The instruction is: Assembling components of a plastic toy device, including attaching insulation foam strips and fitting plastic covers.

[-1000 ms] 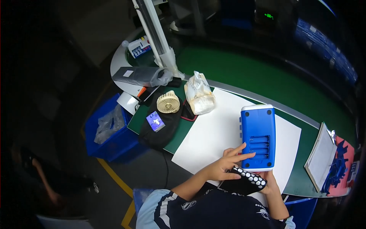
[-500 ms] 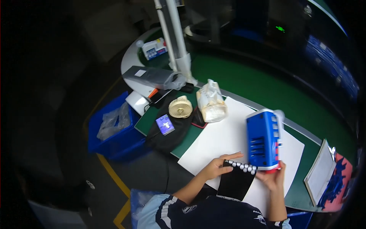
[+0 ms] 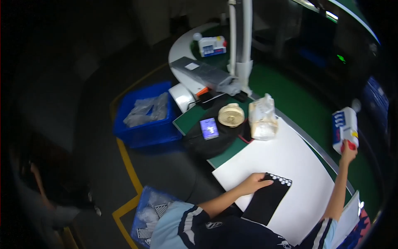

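At the lower left of the frame, another person [image 3: 62, 203] is seen dimly, blurred by the dark. A yellow floor line [image 3: 129, 164] is bordered by a blue bin [image 3: 151, 139] left of centre, in which clear plastic bags [image 3: 147, 111] are piled; in a second blue bin [image 3: 144, 197] at the bottom, dotted black-and-white pieces [image 3: 144, 233] and clear plastic are held. Toward the upper middle, a grey wrapped package [image 3: 203, 74] is laid on the white ledge, below a second white-and-blue device [image 3: 213, 46]. On a black cloth [image 3: 213, 146] at the centre, a small purple rectangle [image 3: 209, 129] and a cream fan [image 3: 231, 116] are set, and just to their right a crumpled bag [image 3: 263, 121] is placed. At the lower centre, a black holder [image 3: 267, 203], edged along its top with white round tips, is pinched by the left hand [image 3: 253, 183], the thumb being laid over its face; it is held above a white sheet [image 3: 309, 182]. At the right, a white-and-blue device [image 3: 346, 128] is gripped at its red end by the closed right hand [image 3: 349, 155], and is held well apart from the black holder, over the green strip [image 3: 286, 93]. A clipboard [image 3: 350, 220] is partly shown at the lower right.
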{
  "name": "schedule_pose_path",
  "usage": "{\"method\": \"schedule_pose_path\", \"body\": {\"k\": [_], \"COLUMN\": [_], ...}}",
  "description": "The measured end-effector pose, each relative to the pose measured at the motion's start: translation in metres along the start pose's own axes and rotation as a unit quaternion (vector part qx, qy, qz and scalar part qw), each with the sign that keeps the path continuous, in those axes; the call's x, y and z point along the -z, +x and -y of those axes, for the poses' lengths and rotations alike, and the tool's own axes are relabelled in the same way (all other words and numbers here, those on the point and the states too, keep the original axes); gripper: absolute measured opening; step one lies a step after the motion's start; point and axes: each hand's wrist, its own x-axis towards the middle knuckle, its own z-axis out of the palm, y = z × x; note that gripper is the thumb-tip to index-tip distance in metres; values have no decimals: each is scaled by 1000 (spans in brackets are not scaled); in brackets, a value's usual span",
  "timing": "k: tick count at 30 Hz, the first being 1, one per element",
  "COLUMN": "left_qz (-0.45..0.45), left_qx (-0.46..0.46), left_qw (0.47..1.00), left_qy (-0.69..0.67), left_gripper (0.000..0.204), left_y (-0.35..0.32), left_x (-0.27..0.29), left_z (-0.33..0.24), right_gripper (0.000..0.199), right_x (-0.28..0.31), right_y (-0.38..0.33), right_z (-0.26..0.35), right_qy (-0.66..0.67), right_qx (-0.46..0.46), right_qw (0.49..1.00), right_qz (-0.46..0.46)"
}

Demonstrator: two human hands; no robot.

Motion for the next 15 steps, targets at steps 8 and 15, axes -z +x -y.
{"method": "schedule_pose_path", "body": {"k": [8,15], "left_qz": [-54,-121], "left_qx": [20,-6], "left_qw": [998,985], "left_qy": [13,-123], "left_gripper": [17,18], "left_y": [-4,1], "left_x": [-6,-23], "left_z": [-15,-26], "right_gripper": [80,77], "right_x": [-24,27], "right_y": [-32,-104], "right_z": [11,32], "right_qy": [-31,26], "right_qx": [144,131], "right_qw": [988,991], "right_qz": [-55,15]}}
